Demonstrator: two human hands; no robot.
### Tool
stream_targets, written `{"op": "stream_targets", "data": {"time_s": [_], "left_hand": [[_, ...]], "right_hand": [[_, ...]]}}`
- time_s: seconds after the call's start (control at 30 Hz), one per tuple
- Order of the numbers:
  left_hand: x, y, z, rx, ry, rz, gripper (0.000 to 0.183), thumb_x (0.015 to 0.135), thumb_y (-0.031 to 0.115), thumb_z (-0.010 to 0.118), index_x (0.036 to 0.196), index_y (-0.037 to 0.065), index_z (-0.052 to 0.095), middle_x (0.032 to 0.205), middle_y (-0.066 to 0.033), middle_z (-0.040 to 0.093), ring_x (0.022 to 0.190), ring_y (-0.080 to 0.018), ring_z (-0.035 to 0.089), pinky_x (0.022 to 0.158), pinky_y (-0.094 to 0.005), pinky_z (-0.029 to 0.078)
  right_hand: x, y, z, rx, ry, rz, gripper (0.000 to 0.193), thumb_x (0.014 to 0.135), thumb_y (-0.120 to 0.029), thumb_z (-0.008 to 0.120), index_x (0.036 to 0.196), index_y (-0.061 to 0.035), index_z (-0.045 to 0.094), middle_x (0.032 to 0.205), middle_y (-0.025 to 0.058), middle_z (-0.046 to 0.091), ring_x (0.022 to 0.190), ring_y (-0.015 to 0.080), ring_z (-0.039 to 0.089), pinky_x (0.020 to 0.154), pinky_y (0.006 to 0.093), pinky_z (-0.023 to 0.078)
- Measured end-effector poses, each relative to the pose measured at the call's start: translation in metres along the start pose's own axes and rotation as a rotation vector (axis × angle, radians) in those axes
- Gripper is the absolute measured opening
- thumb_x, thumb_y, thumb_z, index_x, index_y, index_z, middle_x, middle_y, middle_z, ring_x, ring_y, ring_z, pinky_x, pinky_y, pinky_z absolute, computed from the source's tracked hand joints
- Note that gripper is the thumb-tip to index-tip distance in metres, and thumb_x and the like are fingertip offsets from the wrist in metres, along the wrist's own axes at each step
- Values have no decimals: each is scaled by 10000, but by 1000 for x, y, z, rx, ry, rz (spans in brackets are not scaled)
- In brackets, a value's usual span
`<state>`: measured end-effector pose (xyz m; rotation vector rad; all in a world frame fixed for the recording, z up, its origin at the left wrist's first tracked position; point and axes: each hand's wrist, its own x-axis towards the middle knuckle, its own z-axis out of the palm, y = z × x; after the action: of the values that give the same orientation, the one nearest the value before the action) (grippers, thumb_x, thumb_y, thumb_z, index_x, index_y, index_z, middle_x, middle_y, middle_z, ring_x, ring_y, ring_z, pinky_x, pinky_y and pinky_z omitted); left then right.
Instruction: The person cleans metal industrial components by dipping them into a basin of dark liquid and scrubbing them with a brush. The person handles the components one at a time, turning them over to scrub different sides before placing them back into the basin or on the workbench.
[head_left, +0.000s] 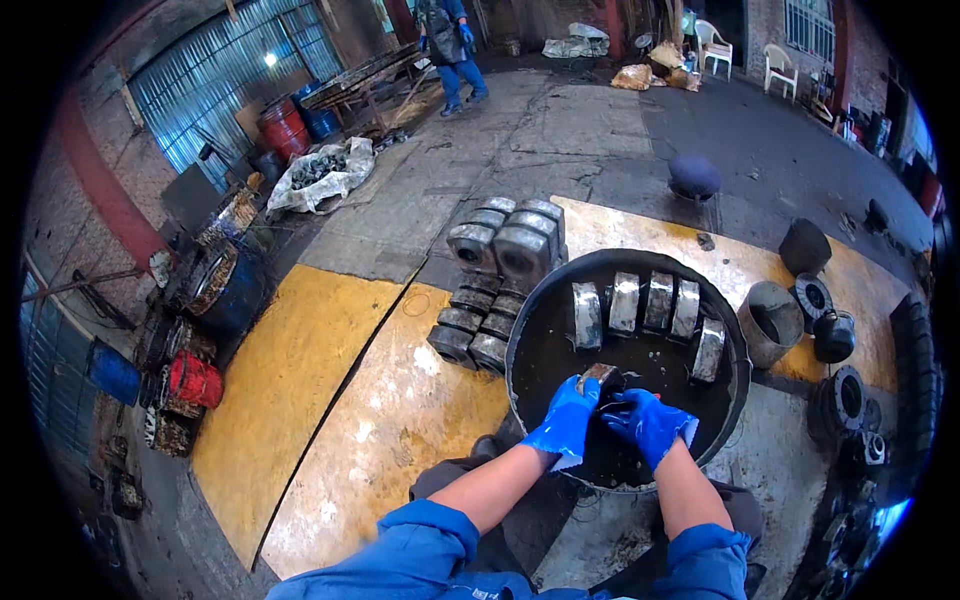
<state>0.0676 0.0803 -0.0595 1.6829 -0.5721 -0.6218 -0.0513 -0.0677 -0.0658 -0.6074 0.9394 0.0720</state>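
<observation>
My left hand [563, 418], in a blue rubber glove, is closed on a grimy metal block [601, 373] above the near part of a round black tub [740, 345]. Close beside it, my right hand [645, 418], gloved alike, has its fingers curled against the block's right side. A small red spot shows by those fingers, but what they hold is hidden. Dark liquid [545, 375] fills the bottom of the tub. Several wet metal blocks [624, 303] stand in an arc along its far and right sides.
Stacked metal blocks with round holes [525, 248] stand left of the tub. To its right are a metal cylinder [772, 325] and flanged rings [848, 395]. Yellowed sheets [330, 320] cover the floor. Another person [455, 60] stands far back, near a white sack [325, 178].
</observation>
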Motion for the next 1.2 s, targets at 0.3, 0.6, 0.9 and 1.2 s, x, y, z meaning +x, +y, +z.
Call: {"op": "stream_targets", "data": {"time_s": [0.3,0.6,0.9,1.2], "left_hand": [[-5,-7,0,41,14,-21,406,1025,344,559,1198,-4,675,1155,-232,704,1108,-383,665,951,-441,517],[0,1,-15,-151,-85,30,358,1041,277,534,1238,14,678,1189,-159,714,1121,-284,665,978,-396,507],[-18,59,-28,-556,-316,-190,438,1061,342,514,1374,56,625,1303,-83,668,1188,-176,606,1066,-336,446],[8,12,-23,-393,-299,-140,443,1052,372,543,1334,50,658,1271,-105,682,1143,-187,630,1026,-324,467]], "right_hand": [[-31,-22,15,-424,-187,-148,360,980,-288,635,1270,-75,651,1192,146,695,1021,312,700,882,425,571],[-24,9,32,-1535,-44,-807,252,940,-239,686,1157,-115,720,1056,169,741,962,348,721,849,427,563],[-28,17,13,-2135,-253,-1642,238,815,-215,653,1026,-124,718,1214,139,673,1152,331,632,858,475,523],[-15,26,13,-2013,-67,-1593,222,824,-173,709,1029,-90,727,1179,152,687,1097,351,655,879,492,541]]}}
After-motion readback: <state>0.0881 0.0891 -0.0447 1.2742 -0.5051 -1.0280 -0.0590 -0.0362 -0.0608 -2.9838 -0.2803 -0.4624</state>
